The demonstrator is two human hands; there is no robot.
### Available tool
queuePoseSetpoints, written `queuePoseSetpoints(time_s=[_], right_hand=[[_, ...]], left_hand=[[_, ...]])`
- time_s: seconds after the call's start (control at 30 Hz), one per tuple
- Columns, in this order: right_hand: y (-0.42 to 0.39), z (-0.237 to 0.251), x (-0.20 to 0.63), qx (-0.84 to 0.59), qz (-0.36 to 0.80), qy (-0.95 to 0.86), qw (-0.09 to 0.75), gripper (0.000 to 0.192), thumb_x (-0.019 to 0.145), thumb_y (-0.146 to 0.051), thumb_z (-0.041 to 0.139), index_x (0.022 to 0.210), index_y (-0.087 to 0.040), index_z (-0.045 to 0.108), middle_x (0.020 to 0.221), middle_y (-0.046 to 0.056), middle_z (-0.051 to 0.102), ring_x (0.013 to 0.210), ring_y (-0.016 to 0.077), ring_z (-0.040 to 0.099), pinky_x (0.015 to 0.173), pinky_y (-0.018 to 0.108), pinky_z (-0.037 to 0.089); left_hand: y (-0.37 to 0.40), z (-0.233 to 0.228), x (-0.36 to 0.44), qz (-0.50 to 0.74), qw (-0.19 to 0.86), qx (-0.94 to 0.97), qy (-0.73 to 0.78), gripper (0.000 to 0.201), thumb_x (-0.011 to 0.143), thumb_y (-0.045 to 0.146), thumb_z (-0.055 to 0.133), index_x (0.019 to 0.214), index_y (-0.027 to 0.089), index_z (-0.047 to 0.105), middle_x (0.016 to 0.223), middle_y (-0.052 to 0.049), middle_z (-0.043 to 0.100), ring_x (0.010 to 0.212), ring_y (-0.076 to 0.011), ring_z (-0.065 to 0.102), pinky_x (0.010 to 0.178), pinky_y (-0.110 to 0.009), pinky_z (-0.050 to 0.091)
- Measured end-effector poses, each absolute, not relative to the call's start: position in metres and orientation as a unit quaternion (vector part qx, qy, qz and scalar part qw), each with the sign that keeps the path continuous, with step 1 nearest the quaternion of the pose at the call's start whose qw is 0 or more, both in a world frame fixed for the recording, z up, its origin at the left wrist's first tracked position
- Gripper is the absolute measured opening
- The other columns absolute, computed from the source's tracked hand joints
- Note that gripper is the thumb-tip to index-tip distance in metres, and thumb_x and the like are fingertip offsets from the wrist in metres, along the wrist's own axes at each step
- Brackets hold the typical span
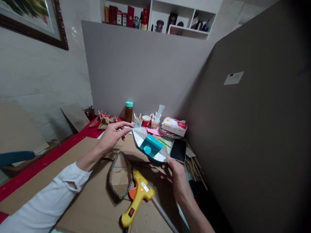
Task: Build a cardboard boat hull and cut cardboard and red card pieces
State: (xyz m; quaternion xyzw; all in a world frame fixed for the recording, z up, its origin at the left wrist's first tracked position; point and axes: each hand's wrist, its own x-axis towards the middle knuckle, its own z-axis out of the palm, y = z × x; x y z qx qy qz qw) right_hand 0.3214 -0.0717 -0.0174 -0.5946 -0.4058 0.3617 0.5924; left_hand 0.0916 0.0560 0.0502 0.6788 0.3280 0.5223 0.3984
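A small paper boat (152, 147), teal and white with a boxy teal cabin, is held above the table between my two hands. My left hand (114, 134) pinches its far left tip between thumb and fingers. At its near right tip, my right hand (175, 171) grips the other end; some of those fingers are hidden beneath it. Below, a boat-shaped cardboard shell (120, 176) rests on the brown cardboard sheet (82, 181). Right beside the shell lies a yellow hot glue gun (137, 197) with an orange trigger, a lit orange light and a glue stick in its back.
Along the back stand a bottle with a mint lid (128, 111), cups of sticks and pens (155, 123), and a tissue pack (174, 126). A dark-screened tablet (178, 150) and wooden sticks (194, 166) lie at right. Grey panels (145, 71) border the back and right.
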Motion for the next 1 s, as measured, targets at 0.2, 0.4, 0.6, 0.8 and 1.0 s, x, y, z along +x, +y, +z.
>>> queuePoseSetpoints(time_s=[0.2,0.4,0.6,0.8,1.0], right_hand=[[-0.070,-0.018,0.323,-0.539,0.469,-0.338,0.613,0.046,0.075,-0.066,0.068,0.071,-0.021,0.059,0.074,0.000,0.050,0.073,0.0181,0.049,0.053,0.024,0.051],[-0.072,-0.012,0.322,-0.569,0.460,-0.365,0.576,0.060,0.076,-0.077,0.059,0.056,-0.021,0.049,0.066,0.000,0.041,0.066,0.0165,0.041,0.051,0.024,0.048],[-0.073,-0.009,0.320,-0.591,0.443,-0.383,0.555,0.065,0.077,-0.081,0.052,0.052,-0.022,0.044,0.060,-0.002,0.037,0.060,0.0152,0.039,0.050,0.023,0.044],[-0.074,-0.004,0.317,-0.598,0.415,-0.410,0.549,0.065,0.079,-0.081,0.048,0.054,-0.021,0.049,0.059,0.000,0.043,0.059,0.0162,0.043,0.052,0.026,0.045],[-0.081,0.003,0.311,-0.627,0.283,-0.500,0.526,0.064,0.082,-0.078,0.046,0.051,-0.022,0.045,0.056,0.002,0.048,0.058,0.0174,0.045,0.057,0.029,0.034]], left_hand=[[0.061,0.045,0.090,0.437,0.508,0.665,0.330,0.034,0.079,0.043,0.072,0.099,0.015,0.074,0.075,-0.004,0.066,0.069,-0.0181,0.063,0.054,-0.027,0.057],[0.062,0.042,0.089,0.404,0.574,0.636,0.319,0.037,0.080,0.048,0.073,0.097,0.014,0.071,0.068,-0.004,0.067,0.061,-0.0179,0.066,0.053,-0.028,0.058],[0.064,0.035,0.089,0.377,0.622,0.615,0.305,0.043,0.081,0.053,0.071,0.095,0.012,0.071,0.068,-0.009,0.070,0.061,-0.0220,0.069,0.053,-0.031,0.059],[0.058,0.037,0.086,0.372,0.648,0.595,0.296,0.042,0.080,0.050,0.074,0.100,0.013,0.070,0.077,-0.010,0.072,0.066,-0.0212,0.069,0.064,-0.036,0.062],[0.046,0.030,0.081,0.387,0.643,0.568,0.338,0.034,0.077,0.039,0.077,0.099,0.014,0.072,0.081,-0.009,0.072,0.071,-0.0224,0.070,0.062,-0.035,0.061]])
